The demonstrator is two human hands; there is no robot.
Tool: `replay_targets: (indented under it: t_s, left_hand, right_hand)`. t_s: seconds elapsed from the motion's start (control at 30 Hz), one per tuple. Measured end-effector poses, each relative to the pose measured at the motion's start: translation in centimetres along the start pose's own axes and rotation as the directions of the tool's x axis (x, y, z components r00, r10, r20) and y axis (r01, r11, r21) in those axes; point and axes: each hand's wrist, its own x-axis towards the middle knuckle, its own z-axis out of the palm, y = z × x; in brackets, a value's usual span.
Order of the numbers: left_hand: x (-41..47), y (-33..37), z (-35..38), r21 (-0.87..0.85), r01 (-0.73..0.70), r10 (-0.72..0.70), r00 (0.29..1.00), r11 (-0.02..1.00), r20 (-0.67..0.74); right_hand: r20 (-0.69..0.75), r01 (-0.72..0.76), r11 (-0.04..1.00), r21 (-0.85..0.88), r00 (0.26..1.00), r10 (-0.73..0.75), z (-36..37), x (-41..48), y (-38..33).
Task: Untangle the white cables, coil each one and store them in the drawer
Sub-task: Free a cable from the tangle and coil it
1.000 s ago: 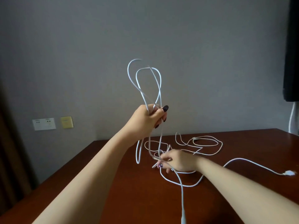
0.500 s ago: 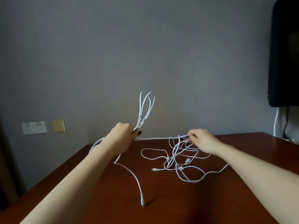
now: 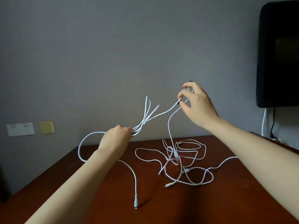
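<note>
Left grip (image 3: 115, 139) and right grip (image 3: 197, 105) hold cables (image 3: 140, 128) over table (image 3: 210, 204) by grey wall (image 3: 113, 46).

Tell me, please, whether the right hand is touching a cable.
Touching: the head view shows the right hand pinching the cable between thumb and forefinger, raised above the table.

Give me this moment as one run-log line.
stage: untangling | left hand: grips gathered loops | right hand: pinches raised strand | tangle: on table | drawer: unseen

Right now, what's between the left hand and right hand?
A thin white cable strand spans the air from left hand to right hand; head view.
</note>
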Motion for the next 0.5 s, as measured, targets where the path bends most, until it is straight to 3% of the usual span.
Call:
replay_targets:
  t_s: [0.1, 0.17, 0.27, 0.37, 0.43, 0.5]
  left_hand:
    - [-0.5, 0.0, 0.0, 0.097, -0.010, 0.007, 0.999, 0.995, 0.033]
    - [-0.6, -0.3, 0.1, 0.137, -0.030, 0.023, 0.998, 0.990, 0.055]
    - [-1.2, -0.4, 0.7, 0.151, -0.205, 0.217, 0.974, 0.967, -0.068]
    - [-1.7, -0.4, 2.6, 0.140, -0.356, 0.370, 0.925, 0.924, -0.090]
    - [-2.2, 0.3, 4.6, 0.136, -0.432, 0.445, 0.892, 0.891, -0.077]
    - [-2.7, 1.3, 5.6, 0.169, -0.511, 0.533, 0.835, 0.843, -0.135]
  right_hand:
    - [0.270, 0.072, 0.962, -0.263, 0.963, 0.001, -0.2, -0.9, 2.3]
    - [0.497, 0.169, 0.909, -0.380, 0.867, 0.046, -0.4, -2.2, 3.6]
    - [0.737, 0.309, 0.879, -0.364, 0.673, 0.068, 0.0, -4.7, 4.6]
    - [0.857, 0.306, 0.919, -0.248, 0.511, 0.061, 0.8, -7.3, 5.0]
    - [0.857, 0.268, 0.943, -0.199, 0.514, 0.035, 1.1, -8.8, 5.2]
    - [0.810, 0.197, 0.970, -0.139, 0.586, -0.003, 1.5, -9.8, 5.3]
